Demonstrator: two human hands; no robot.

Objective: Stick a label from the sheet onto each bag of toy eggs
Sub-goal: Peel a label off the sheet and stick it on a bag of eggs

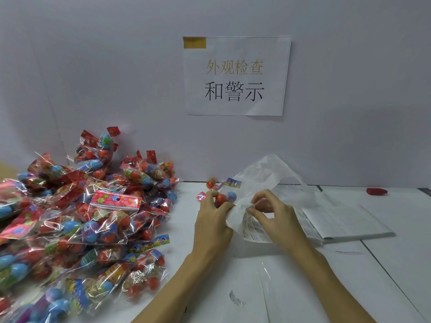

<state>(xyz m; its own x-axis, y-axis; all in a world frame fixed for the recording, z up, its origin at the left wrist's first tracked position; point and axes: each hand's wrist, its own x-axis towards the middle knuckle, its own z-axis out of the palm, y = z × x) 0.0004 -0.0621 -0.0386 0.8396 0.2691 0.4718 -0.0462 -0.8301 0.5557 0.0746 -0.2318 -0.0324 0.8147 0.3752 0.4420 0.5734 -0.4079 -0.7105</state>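
Note:
My left hand grips a clear bag of toy eggs with red and blue eggs, holding it just above the white table near the wall. The same hand also holds down the curled-up edge of a label sheet. My right hand pinches a small white label between thumb and forefinger at the sheet's top edge, right beside the bag. A translucent backing sheet rises behind both hands.
A large heap of bagged toy eggs fills the left of the table. A stack of label sheets lies at the right, a red object beyond it. A loose label lies near the front. A printed sign hangs on the wall.

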